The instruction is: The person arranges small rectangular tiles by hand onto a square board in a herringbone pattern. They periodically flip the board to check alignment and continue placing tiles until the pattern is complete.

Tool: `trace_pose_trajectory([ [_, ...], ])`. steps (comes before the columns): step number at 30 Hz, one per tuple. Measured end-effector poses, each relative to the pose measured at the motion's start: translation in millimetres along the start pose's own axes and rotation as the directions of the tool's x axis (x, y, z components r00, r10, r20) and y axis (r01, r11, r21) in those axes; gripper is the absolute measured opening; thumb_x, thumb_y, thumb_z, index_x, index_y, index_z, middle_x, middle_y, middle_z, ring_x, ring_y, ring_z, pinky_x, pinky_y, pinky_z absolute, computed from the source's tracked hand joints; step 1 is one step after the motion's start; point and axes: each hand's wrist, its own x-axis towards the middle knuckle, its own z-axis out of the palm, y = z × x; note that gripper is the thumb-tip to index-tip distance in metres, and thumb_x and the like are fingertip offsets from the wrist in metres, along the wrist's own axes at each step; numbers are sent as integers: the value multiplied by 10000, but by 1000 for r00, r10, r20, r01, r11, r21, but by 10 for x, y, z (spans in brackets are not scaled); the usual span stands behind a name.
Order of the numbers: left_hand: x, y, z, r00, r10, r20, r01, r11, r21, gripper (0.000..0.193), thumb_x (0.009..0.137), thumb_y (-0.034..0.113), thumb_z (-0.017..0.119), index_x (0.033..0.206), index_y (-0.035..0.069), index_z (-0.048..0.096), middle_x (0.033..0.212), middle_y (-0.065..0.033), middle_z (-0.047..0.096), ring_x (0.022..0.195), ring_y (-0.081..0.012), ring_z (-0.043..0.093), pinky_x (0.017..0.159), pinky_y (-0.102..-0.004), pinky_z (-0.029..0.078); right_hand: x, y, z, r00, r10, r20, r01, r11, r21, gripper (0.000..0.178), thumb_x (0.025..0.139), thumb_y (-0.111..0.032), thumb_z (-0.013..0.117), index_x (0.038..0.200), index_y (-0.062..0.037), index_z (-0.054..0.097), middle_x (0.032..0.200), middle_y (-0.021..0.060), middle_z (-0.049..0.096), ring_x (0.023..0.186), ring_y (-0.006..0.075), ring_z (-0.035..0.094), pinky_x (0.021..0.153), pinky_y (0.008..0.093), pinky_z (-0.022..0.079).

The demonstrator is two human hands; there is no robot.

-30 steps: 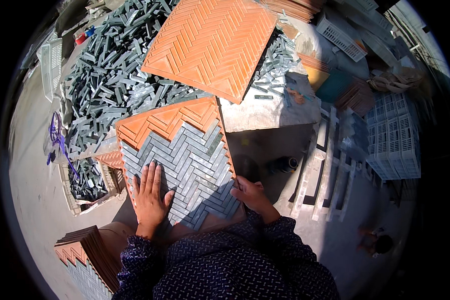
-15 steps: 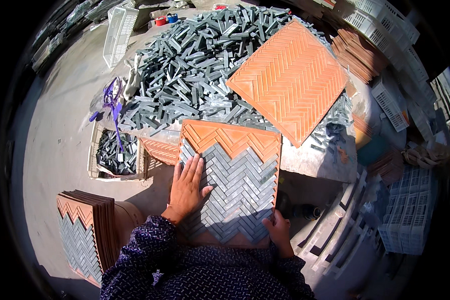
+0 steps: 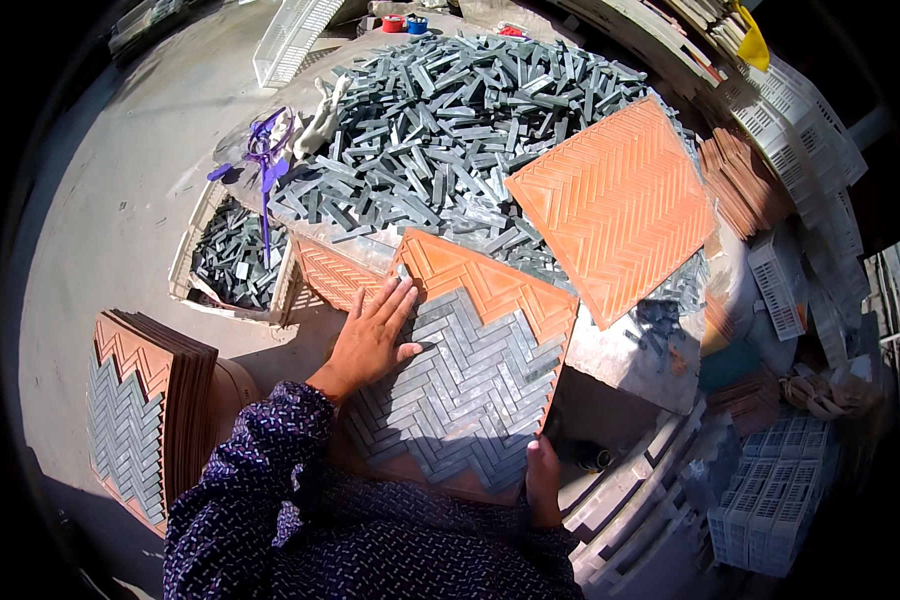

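An orange mould tray [image 3: 488,284] with herringbone grooves is tilted in front of me, against my body. Grey stone strips [image 3: 470,370] fill most of it in a zigzag pattern, leaving bare orange grooves along its far end. My left hand [image 3: 375,335] lies on the strips near the tray's left edge, fingers stretched out. At the lower right edge, my right hand [image 3: 542,480] grips the tray, thumb on top and its other fingers largely hidden. A second orange mould tray [image 3: 615,205], its grooves bare, rests on the heap of loose grey strips [image 3: 440,120].
A stack of filled trays [image 3: 155,410] stands at lower left. Beyond it sits a crate [image 3: 180,270] of loose strips, with purple straps [image 3: 270,165] above. White plastic crates [image 3: 770,500] and stacked orange trays [image 3: 740,180] line the right side.
The tray in my hands has turned clockwise, its far edge now sloping down to the right. My hands stay on it, the left having shifted slightly toward its far left corner. The view has shifted too.
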Motion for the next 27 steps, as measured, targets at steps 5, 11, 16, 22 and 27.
trace_pose_trajectory([
  [5,-365,-178,-141,969,-166,-183,88,925,-370,670,912,325,565,1418,-11,281,1429,-216,345,1311,-355,355,1052,-421,312,65,412,-26,959,282,27,-268,875,403,516,969,-456,438,1114,20,572,954,57,606,863,117,532,754,281,439],
  [11,-1716,-296,-54,808,-418,415,436,-48,-899,502,971,371,479,1255,-42,500,1290,-167,529,1155,-212,534,938,-295,437,-223,53,-29,920,179,349,-378,641,668,448,988,-387,434,1245,-23,488,1164,66,571,1062,188,541,929,332,422],
  [16,-2455,-61,-646,865,-275,420,137,-676,-724,725,919,581,430,1305,-33,449,1311,-181,506,1175,-254,520,980,-386,431,-818,-287,128,907,345,241,-421,740,525,425,977,-388,464,1240,-53,478,1093,45,568,999,188,544,877,343,436],
  [22,-3023,701,-821,912,-321,255,-94,-769,-633,821,831,657,500,1385,69,357,1420,-144,397,1286,-312,411,1053,-476,368,-1542,-848,562,863,265,430,-492,631,599,482,973,-434,418,1300,-81,439,1260,68,530,1165,250,497,1009,447,373],
  [27,-3152,921,-942,876,-355,326,-29,-714,-700,826,836,675,469,1396,82,343,1447,-122,359,1304,-323,386,1062,-505,346,-2264,-1198,1202,785,285,550,-619,394,679,506,998,-413,347,1378,-79,371,1402,107,437,1311,284,379,1106,484,256],
])
